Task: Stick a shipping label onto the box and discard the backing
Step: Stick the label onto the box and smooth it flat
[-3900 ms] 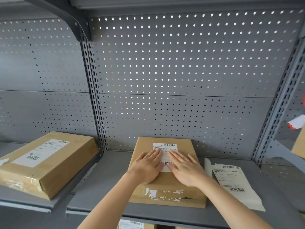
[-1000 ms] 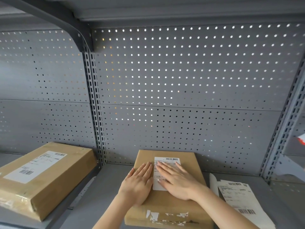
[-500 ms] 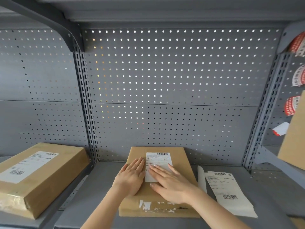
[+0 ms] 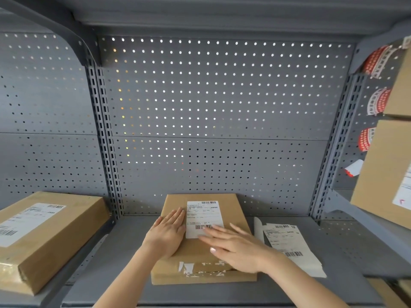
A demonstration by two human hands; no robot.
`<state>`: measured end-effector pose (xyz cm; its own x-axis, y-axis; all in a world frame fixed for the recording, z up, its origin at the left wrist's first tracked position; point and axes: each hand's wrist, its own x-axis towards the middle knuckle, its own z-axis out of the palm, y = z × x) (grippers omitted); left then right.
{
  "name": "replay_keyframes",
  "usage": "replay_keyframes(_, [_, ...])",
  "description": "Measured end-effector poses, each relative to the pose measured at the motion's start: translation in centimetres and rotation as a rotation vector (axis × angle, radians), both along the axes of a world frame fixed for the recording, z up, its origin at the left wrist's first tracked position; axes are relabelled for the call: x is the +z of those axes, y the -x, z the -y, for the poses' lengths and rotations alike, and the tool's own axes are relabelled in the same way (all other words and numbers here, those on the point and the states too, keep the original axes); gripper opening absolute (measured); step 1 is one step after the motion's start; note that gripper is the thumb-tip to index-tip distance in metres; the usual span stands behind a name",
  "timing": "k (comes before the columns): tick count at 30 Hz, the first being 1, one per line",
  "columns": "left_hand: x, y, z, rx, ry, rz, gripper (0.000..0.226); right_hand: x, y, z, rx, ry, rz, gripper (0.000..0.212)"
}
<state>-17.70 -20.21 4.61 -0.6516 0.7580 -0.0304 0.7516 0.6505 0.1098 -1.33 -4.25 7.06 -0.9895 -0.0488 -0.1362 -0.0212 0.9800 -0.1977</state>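
- Take the box [image 4: 203,236] as your landmark: it lies flat on the shelf [image 4: 124,263], long axis running away from you toward the perforated back panel [image 4: 222,103].
- The shipping label [image 4: 203,215] sits on the box's top face, toward the far end, its long side along the box's long axis; it looks fully laid down.
- Your left hand [image 4: 168,235] rests flat and open on the box top, just beside the label's left edge, gripping nothing.
- Your right hand [image 4: 238,246] lies flat and open too, fingertips on the label's near right corner, palm over the box's near right part. The two hands are apart, the label's lower part between them.
- Just right of the box lies a stack of label sheets [image 4: 287,243] on the shelf; whether the peeled backing is among them I cannot tell.
- I judge sticking nearly done and discarding next: your right hand is nearer that side, so reach right from the box.
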Motion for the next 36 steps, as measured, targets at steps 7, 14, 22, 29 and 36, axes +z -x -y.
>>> replay_keyframes(7, [0.5,-0.1,0.0,-0.008,0.0,0.023,0.053,0.0,-0.3,-2.9,-0.137,-0.007,0.002,0.044])
replay_keyframes(14, [0.5,0.1,-0.1,-0.042,0.045,-0.011,0.053,-0.7,-0.4,-2.3,-0.25,0.016,-0.068,0.052])
replay_keyframes(22, [0.7,-0.3,-0.8,-0.033,0.0,0.027,0.053,-0.9,-1.1,-2.3,-0.267,0.009,-0.086,0.053])
replay_keyframes(29, [0.9,-0.7,-0.7,-0.013,-0.013,0.056,0.054,-0.1,-0.9,-3.5,-0.284,0.133,-0.101,0.053])
replay_keyframes(36, [2.8,-1.2,-0.6,0.021,-0.159,0.278,0.053,1.4,-0.7,-8.0,-0.514,0.13,-0.284,0.052])
